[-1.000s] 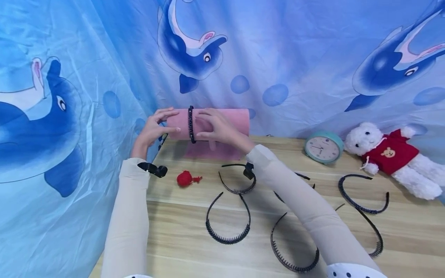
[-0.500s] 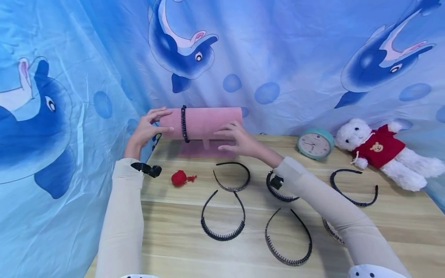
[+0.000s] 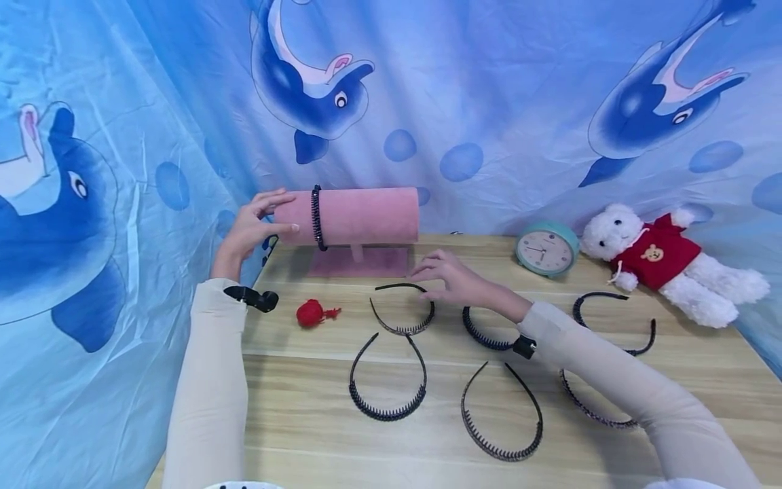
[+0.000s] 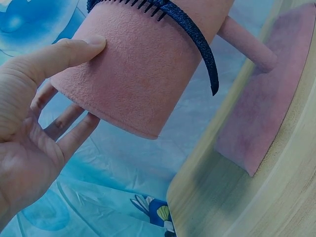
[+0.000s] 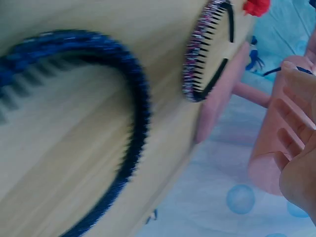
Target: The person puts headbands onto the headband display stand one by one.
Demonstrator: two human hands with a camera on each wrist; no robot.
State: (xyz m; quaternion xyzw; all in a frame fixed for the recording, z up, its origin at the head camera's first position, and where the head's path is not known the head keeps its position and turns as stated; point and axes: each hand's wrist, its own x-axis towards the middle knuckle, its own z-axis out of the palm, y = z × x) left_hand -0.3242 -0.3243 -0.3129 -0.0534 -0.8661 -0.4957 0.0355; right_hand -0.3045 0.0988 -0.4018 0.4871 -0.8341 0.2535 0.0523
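Observation:
A pink padded roll on a stand carries one dark toothed headband around its left part. My left hand grips the roll's left end; in the left wrist view the thumb of that hand lies on the pink surface, with fingers behind the rim. Over the table, above a thin headband, hovers my right hand, fingers loosely bent and holding nothing. The right wrist view shows this hand at the right edge, a blue glittery headband close by.
More headbands lie on the wooden table, including one at front centre and one at front right. A red yarn-like item lies at left. A teal clock and a white plush bear are at the back right.
My right hand has come off the roll beside the headband and moved right and down over the table. The left hand keeps its grip on the roll's end. The whole view has shifted slightly.

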